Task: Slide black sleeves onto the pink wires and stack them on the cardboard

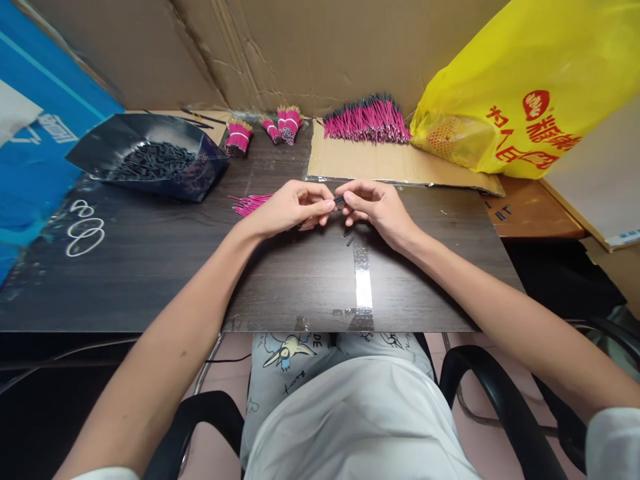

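Over the middle of the table my hands meet fingertip to fingertip. My right hand [377, 205] is closed in a pinch on short black tubes [339, 199]. Beside it, my left hand [300, 205] is also pinched, its fingertips at the ends of those tubes; what it holds is mostly hidden by the fingers. A loose bunch of pink wires [250, 205] lies on the table, partly covered by my left hand and wrist. Just below my right fingers, a loose black tube [350, 241] rests on the tabletop.
A dark bag [200, 170] full of small black tubes stands at left, near white rings [86, 237]. Bundled pink wires [239, 137] stand at the back. More pink wires with black ends [367, 120] lie on cardboard [360, 163], beside a yellow bag [500, 113].
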The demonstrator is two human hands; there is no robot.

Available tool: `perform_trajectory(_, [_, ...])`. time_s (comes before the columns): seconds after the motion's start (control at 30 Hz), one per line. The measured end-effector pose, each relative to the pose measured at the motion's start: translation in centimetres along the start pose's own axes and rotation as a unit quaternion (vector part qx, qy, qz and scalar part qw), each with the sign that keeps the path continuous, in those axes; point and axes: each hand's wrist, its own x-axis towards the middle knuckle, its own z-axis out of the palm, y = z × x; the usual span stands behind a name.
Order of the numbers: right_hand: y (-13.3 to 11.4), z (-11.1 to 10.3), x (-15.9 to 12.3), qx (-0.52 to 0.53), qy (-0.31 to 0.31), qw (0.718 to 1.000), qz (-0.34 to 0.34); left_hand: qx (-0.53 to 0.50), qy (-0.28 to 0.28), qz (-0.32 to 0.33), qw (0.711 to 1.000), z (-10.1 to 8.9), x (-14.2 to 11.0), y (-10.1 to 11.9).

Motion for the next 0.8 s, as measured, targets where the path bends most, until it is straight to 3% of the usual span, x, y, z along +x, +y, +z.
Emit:
perform_trajectory(0.17, [-0.7,0.0,-0.2,0.027,-0.025,0.998,0.059,-0.007,-0.006,-0.001,1.0,0.0,-0.1,0.0])
perform_trajectory(0.57, [-1.3,-0.2,-0.4,0.105,-0.106,0.984,0.095,-0.092,-0.01,-0.012,0.996,0.1,-0.2,-0.2])
perform_trajectory(0.8, [-1.1,0.2,-0.5,0.091,-0.085,0.989,0.08,-0.09,-0.005,-0.042,0.995,0.0,-0.1,-0.2])
